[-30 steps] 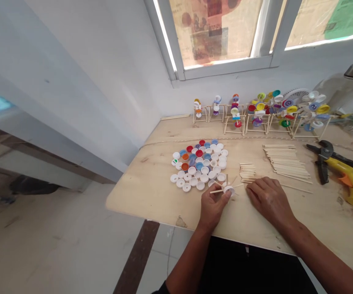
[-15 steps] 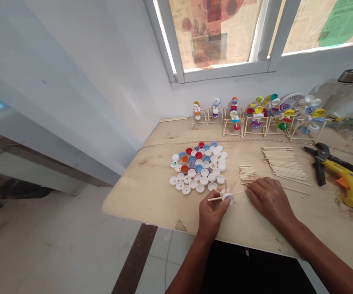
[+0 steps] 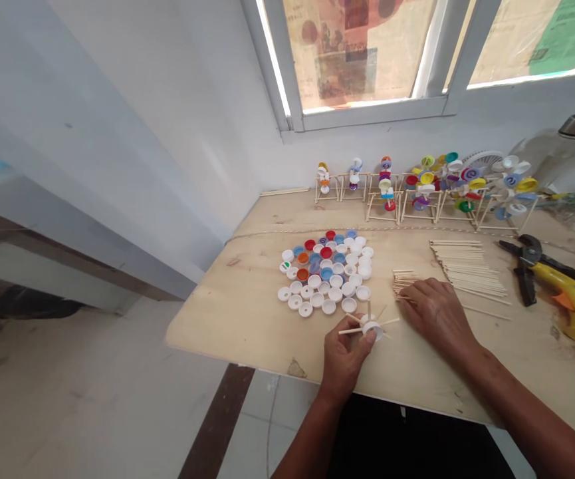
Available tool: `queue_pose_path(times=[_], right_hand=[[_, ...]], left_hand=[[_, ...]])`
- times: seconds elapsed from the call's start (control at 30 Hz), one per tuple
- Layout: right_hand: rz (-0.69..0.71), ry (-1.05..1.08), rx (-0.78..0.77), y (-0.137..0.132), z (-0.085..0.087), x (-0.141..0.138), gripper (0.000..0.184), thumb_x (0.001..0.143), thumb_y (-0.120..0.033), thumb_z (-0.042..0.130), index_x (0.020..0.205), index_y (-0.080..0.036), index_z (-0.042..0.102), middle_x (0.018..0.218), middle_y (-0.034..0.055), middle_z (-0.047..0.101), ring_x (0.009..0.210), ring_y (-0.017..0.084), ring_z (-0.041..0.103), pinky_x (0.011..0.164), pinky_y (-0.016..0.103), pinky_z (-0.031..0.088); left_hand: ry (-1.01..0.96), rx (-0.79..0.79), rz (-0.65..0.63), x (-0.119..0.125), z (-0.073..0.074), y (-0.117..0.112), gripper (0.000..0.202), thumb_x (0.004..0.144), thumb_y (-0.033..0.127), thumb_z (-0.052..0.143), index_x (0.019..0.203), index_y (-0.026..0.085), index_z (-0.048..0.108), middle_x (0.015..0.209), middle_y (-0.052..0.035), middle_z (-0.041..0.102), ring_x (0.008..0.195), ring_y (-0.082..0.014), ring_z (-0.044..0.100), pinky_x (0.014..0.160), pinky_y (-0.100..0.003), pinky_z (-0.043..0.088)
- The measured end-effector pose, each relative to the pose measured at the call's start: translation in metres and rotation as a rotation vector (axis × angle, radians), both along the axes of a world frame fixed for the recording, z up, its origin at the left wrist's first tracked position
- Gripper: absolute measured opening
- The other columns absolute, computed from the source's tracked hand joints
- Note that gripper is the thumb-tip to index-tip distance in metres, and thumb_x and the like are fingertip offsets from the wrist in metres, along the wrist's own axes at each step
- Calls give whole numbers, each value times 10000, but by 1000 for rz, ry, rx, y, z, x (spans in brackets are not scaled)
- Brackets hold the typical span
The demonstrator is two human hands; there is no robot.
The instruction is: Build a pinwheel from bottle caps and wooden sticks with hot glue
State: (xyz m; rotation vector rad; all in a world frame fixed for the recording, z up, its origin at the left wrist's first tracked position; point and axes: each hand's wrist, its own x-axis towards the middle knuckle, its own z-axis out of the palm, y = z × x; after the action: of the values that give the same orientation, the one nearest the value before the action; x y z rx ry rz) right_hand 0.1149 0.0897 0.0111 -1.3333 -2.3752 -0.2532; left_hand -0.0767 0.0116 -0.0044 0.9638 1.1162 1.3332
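My left hand [image 3: 343, 354] pinches a white bottle cap [image 3: 373, 330] near the table's front edge. Thin wooden sticks [image 3: 389, 322] stick out around the cap like spokes. Off to the right, my right hand [image 3: 437, 311] bends over a small pile of short wooden sticks [image 3: 403, 276]. Its fingertips are closed together on the near side of that pile, and the hand hides what is between them. Beyond my left hand lies a spread of bottle caps [image 3: 336, 295], mostly white, with some blue, red and orange ones.
Longer wooden sticks [image 3: 471, 266] lie right of the short pile. A yellow glue gun [image 3: 561, 286] rests at the right. Stick frames holding wheels of coloured caps [image 3: 424, 179] line the back below the window. A cord [image 3: 277, 233] crosses the wooden table [image 3: 227, 306].
My right hand has shifted slightly onto the short sticks, covering more of the pile. My left hand still holds the spoked cap in nearly the same place. The view has shifted slightly.
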Motion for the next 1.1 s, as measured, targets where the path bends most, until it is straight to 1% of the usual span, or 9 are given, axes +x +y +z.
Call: queue_pose_path(times=[0.1, 0.3, 0.43, 0.63, 0.77, 0.83, 0.9, 1.0, 1.1], right_hand=[[19, 13, -3, 2, 0, -3, 152, 855, -190, 526, 787, -190, 662, 779, 48, 654, 792, 197, 511, 725, 324, 281], [89, 8, -55, 11, 0, -26, 146, 871, -210, 531, 836, -191, 672, 805, 60, 660, 836, 205, 523, 737, 333, 286], [117, -7, -94, 17, -1, -38, 108, 851, -259, 582, 879, -197, 666, 840, 61, 664, 843, 206, 525, 749, 333, 289], [119, -25, -130, 22, -3, -51, 171, 814, -274, 627, 967, -201, 650, 863, 65, 658, 869, 220, 518, 753, 338, 285], [122, -25, -139, 21, -2, -57, 161, 808, -281, 629, 947, -201, 648, 856, 62, 654, 855, 222, 518, 750, 341, 286], [120, -26, -138, 18, 1, -55, 133, 808, -261, 622, 923, -198, 645, 852, 63, 651, 853, 222, 518, 756, 344, 287], [106, -26, -133, 12, 5, -48, 113, 805, -248, 621, 901, -192, 640, 846, 67, 646, 858, 224, 515, 761, 345, 287], [73, -25, -119, -3, 10, -28, 107, 814, -247, 609, 900, -189, 634, 862, 70, 639, 875, 227, 511, 764, 343, 290], [45, -34, -99, -21, 10, -6, 83, 837, -253, 579, 865, -189, 626, 848, 67, 631, 855, 222, 505, 761, 342, 300]], left_hand=[[5, -4, 6, 1, 0, 0, 272, 718, 394, 720, 834, 155, 664, 854, -70, 684, 824, -210, 607, 782, -307, 461], [-42, -9, 40, 0, -2, -1, 303, 678, 411, 745, 841, 161, 693, 846, -75, 696, 812, -219, 615, 777, -321, 466], [-63, -16, 27, -2, -6, 0, 350, 666, 438, 748, 869, 157, 697, 853, -86, 703, 793, -222, 620, 758, -326, 468], [-77, -7, 56, -1, -9, 0, 347, 668, 437, 746, 861, 153, 693, 858, -92, 709, 793, -227, 622, 756, -333, 466], [-66, 6, 7, -3, -10, 1, 334, 681, 424, 741, 864, 151, 687, 842, -88, 705, 788, -222, 616, 756, -332, 465], [-64, 1, 2, -4, -8, 0, 335, 678, 426, 743, 863, 152, 686, 847, -85, 706, 790, -220, 619, 754, -326, 464], [-68, -17, 14, -4, -4, -1, 329, 675, 421, 748, 858, 155, 688, 850, -79, 707, 798, -218, 622, 756, -316, 460], [-80, -60, 51, -2, 4, -4, 296, 669, 399, 758, 824, 157, 687, 832, -63, 701, 795, -204, 619, 764, -300, 453], [-90, -82, 84, 1, 10, -4, 297, 647, 402, 772, 785, 157, 677, 822, -58, 696, 787, -200, 613, 769, -296, 450]])
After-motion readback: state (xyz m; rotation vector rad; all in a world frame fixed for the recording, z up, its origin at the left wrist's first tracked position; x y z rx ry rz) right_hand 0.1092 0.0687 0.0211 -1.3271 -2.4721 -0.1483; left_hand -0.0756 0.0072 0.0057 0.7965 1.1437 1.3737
